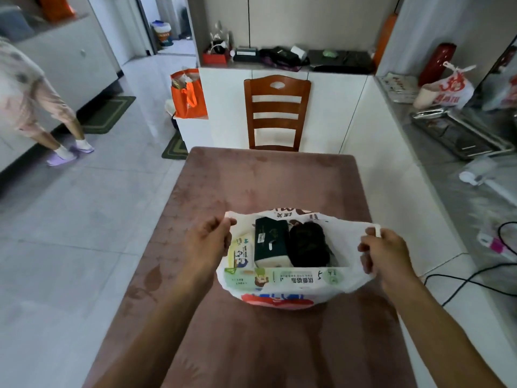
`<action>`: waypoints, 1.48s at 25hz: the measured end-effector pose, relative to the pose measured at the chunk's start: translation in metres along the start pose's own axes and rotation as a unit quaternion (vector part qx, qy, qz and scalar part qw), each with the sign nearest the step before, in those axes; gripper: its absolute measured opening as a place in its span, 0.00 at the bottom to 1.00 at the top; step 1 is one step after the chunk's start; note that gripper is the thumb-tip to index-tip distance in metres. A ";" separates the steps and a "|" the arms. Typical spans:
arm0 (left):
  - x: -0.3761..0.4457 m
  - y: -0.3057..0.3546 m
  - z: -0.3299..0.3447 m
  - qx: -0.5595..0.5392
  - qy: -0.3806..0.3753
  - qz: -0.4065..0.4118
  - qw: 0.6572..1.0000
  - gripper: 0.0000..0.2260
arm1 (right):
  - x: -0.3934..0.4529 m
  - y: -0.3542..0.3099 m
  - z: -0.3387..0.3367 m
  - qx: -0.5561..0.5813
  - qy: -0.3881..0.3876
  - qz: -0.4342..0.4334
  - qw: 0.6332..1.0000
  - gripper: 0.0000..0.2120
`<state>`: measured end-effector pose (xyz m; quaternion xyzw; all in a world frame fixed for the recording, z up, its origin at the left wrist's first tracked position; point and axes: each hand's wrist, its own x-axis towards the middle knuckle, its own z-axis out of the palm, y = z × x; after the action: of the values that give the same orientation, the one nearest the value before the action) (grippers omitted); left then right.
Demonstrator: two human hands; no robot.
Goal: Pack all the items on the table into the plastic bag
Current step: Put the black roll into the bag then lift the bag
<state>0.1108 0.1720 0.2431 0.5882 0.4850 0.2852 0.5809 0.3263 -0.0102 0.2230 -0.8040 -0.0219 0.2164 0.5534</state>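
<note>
White plastic bag (pixel 344 247) with red and blue print low on its near side. Inside — dark green box (pixel 270 242) with a white base, black bundle (pixel 307 245), pale green and white pack (pixel 282 278) with dark lettering. Dusty pink table cover (pixel 251 180) patterned with faint leaves. Reddish-brown wooden chair (pixel 277 113) — slatted back. Orange tote (pixel 188 96) beyond, by white cabinets.

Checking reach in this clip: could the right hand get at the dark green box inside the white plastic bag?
Probably yes: the white plastic bag is held open and the dark green box lies uncovered, but the right hand must first release the handle.
</note>
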 end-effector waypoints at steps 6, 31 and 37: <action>-0.009 -0.025 -0.002 -0.015 -0.032 -0.003 0.999 0.10 | -0.049 0.021 0.044 -0.248 -0.025 -0.476 0.843 0.11; 0.096 0.052 0.009 -0.042 0.010 0.029 0.999 0.09 | 0.055 -0.089 0.034 0.138 -0.094 -0.040 0.985 0.09; 0.130 0.096 0.008 -0.024 0.037 0.043 0.998 0.08 | 0.077 -0.133 0.051 0.185 -0.085 -0.034 0.978 0.06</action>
<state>0.1880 0.2997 0.3041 0.5832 0.4734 0.3434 0.5638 0.4043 0.1076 0.3024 -0.6650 -0.0553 0.2653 0.6959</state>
